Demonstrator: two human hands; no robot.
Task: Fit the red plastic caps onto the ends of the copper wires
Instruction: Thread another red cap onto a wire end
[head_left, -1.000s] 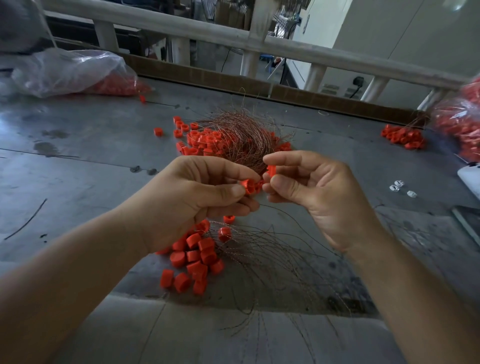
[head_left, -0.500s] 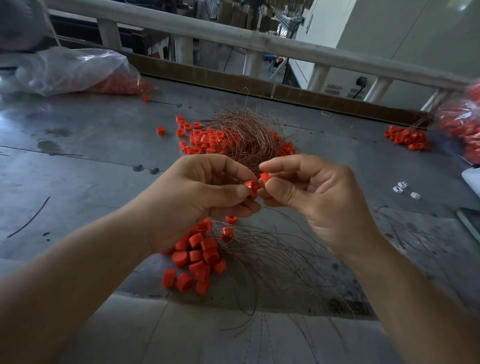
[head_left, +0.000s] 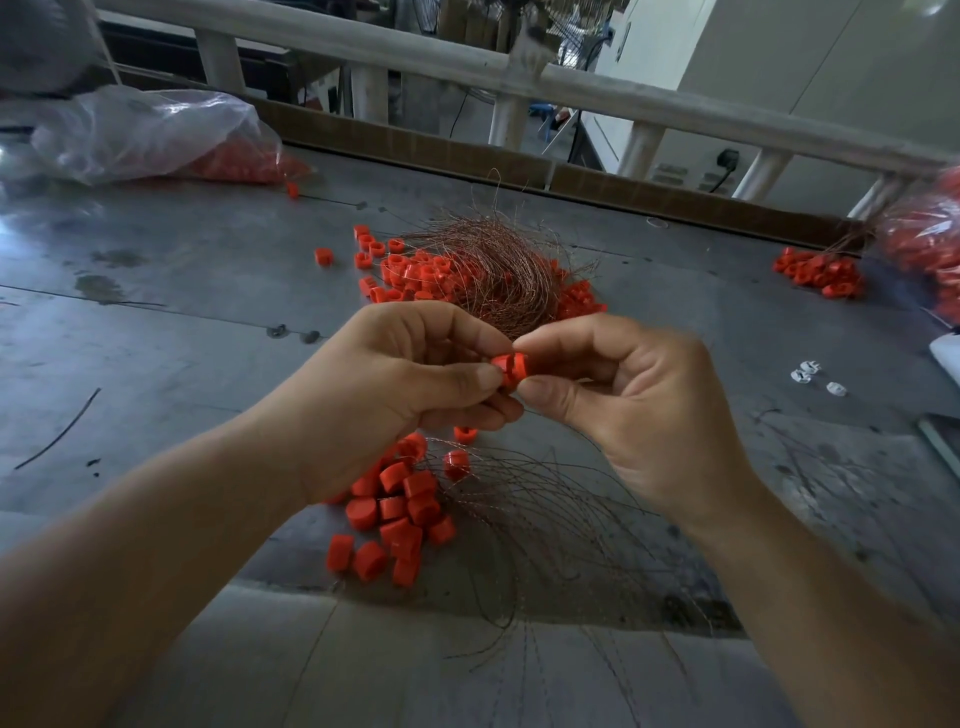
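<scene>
Closest in, wires (head_left: 550, 519) and spare caps (head_left: 400, 512) lie loose. Above them, left hand (head_left: 395, 400) and right hand (head_left: 644, 415), thumbs and forefingers curled, now pinch one cap (head_left: 511, 366) together where two red bits showed before; it seems seated. Beyond sits a wire bundle (head_left: 498, 280).

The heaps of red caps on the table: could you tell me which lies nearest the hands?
The near heap just under the left hand; the wire-topped heap and far-right heap lie farther back.
</scene>
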